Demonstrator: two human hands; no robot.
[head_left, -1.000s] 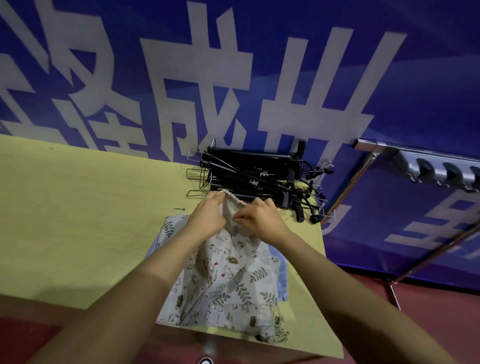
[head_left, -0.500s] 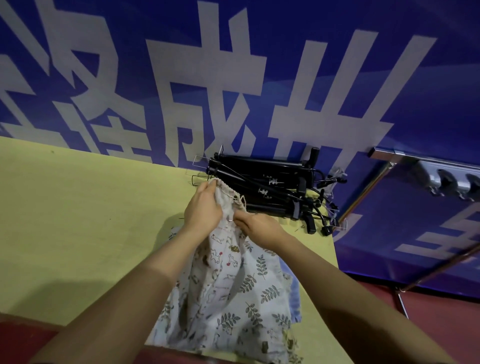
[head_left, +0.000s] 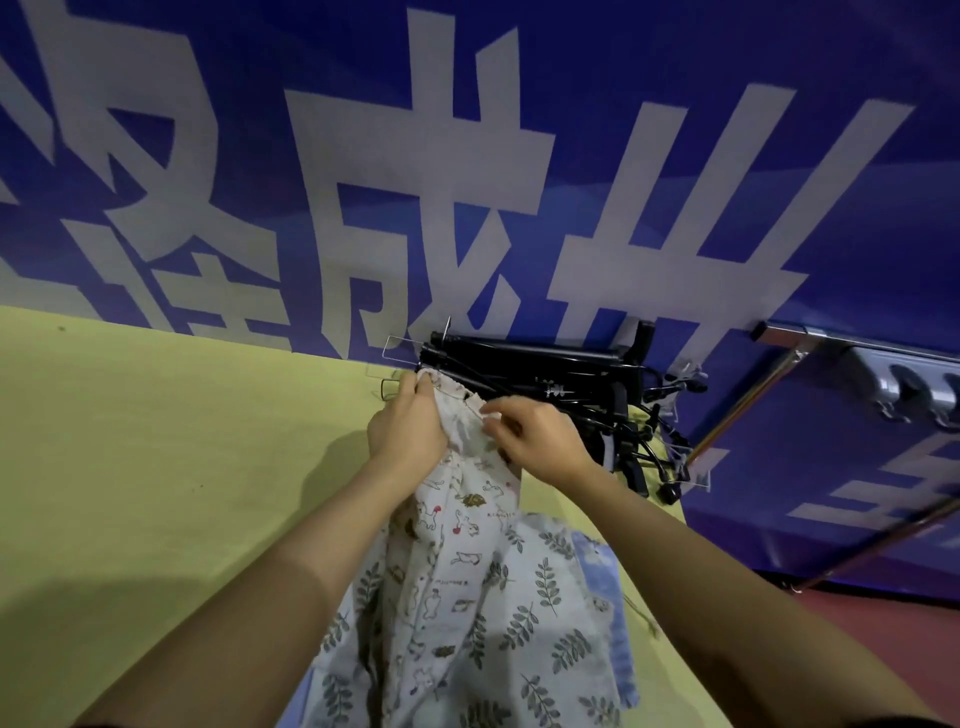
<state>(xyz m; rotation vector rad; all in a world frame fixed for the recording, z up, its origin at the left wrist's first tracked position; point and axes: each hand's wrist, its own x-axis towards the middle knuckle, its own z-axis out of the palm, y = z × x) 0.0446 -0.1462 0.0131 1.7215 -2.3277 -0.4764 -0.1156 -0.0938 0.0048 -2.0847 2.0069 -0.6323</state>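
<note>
The left hand (head_left: 410, 439) and right hand (head_left: 543, 444) pinch the leaf-printed garment (head_left: 467, 571) by its gathered top edge, the rest draping below their fingers, and that edge could snag on the black clip hangers (head_left: 550, 364) just beyond the fingertips

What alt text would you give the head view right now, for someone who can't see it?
The left hand and right hand grip the gathered top edge of a white printed garment, which drapes down onto a yellow-green table. Black clip hangers lie piled just behind the hands, against a blue banner with large white characters.
</note>
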